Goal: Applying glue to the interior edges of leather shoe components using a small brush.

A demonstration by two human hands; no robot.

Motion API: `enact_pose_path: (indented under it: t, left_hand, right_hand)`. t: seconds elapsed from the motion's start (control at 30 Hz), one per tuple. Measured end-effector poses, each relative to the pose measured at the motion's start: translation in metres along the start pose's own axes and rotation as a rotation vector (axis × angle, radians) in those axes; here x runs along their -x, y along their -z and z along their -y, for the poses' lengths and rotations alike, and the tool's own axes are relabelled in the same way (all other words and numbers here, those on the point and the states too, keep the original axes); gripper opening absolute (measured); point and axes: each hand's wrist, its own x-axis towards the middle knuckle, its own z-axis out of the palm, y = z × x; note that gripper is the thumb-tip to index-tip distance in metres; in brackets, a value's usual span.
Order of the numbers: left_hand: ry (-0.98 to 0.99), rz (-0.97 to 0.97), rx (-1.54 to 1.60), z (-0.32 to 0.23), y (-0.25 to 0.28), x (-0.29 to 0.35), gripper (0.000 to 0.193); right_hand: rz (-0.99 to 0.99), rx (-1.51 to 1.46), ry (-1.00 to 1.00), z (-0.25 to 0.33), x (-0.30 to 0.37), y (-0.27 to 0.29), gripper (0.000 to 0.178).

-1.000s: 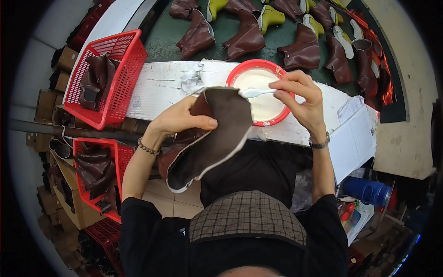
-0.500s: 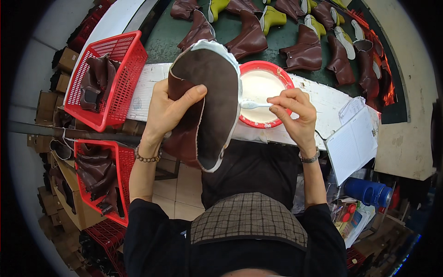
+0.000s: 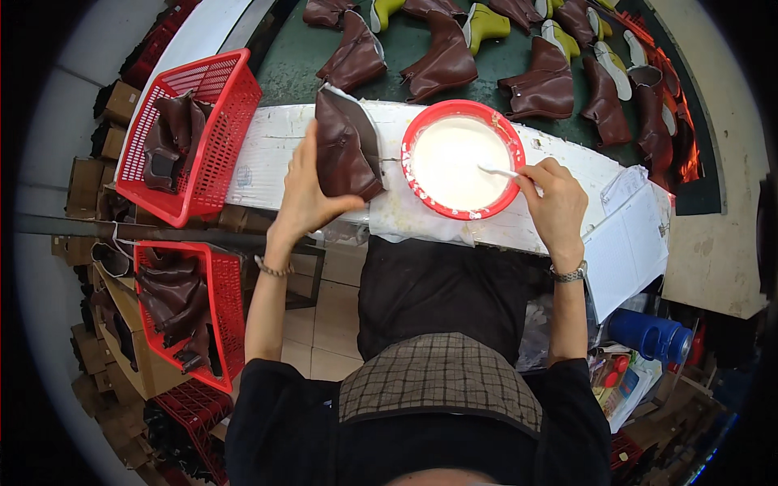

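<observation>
A dark brown leather boot upper (image 3: 344, 150) rests on the white table board, its open edge facing right. My left hand (image 3: 306, 190) is at its left side, fingers stretched out and thumb apart below it; I cannot tell how firmly they touch. To the right, a red bowl (image 3: 412, 188) holds a creamy white liquid (image 3: 454, 158) that looks like glue. Pinched in my right hand (image 3: 555, 198) is a small white brush (image 3: 496, 171), its tip dipping into the liquid; the bristles are hidden.
Brown boot uppers (image 3: 442, 61) and yellow-green boot lasts (image 3: 488, 26) cover the green surface beyond. Red baskets (image 3: 180, 206) with more uppers stand at the left. A notebook (image 3: 624, 259) lies by my right wrist, above a blue bottle (image 3: 648, 336). A white cloth (image 3: 421, 219) lies at the board's edge.
The boot upper has gone from raised in my left hand down onto the board. My left hand has loosened from it. My right hand moved the brush from the upper's edge into the bowl.
</observation>
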Motion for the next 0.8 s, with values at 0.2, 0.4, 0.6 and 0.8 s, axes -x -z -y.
enact_pose_path:
  t: [0.2, 0.4, 0.6, 0.8]
  left_hand:
    - [0.111, 0.030, -0.201, -0.005, -0.018, 0.026, 0.126]
    - [-0.013, -0.138, -0.208, 0.009, -0.021, 0.031, 0.102]
    - [-0.190, -0.296, -0.119, -0.050, -0.008, 0.038, 0.089]
    - [-0.325, -0.270, 0.051, -0.070, -0.009, 0.048, 0.077]
  right_hand:
    - [-0.005, -0.132, -0.099, 0.003, -0.003, 0.002, 0.013]
    - [-0.020, -0.175, -0.205, -0.003, 0.002, -0.003, 0.016]
    - [-0.091, -0.723, -0.039, 0.034, -0.006, 0.000, 0.016]
    - [-0.144, -0.725, 0.001, 0.031, -0.020, -0.003, 0.012]
